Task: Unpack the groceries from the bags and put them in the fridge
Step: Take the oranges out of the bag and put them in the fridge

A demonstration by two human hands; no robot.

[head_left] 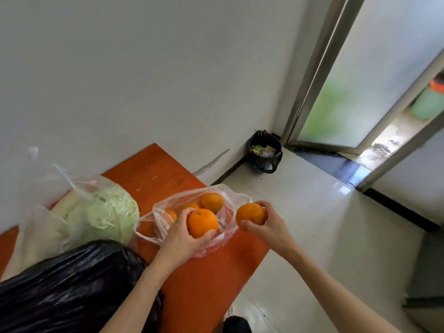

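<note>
On the orange table [149, 169] lies a clear plastic bag [230, 195] with several oranges inside, one of them [212, 201] at its far side. My left hand [180, 239] grips an orange [201, 222] just above the bag's mouth. My right hand [266, 224] holds a second orange [251, 213] to the right of the bag, over the table's edge. A pale green cabbage [105, 212] sits in another clear bag [43, 227] at the left. The fridge is not in view.
A black plastic bag [67, 284] fills the near left of the table. A bin with a black liner [264, 152] stands in the corner by the wall. White tiled floor [324, 224] lies to the right, with a frosted glass door [355, 80] ajar beyond.
</note>
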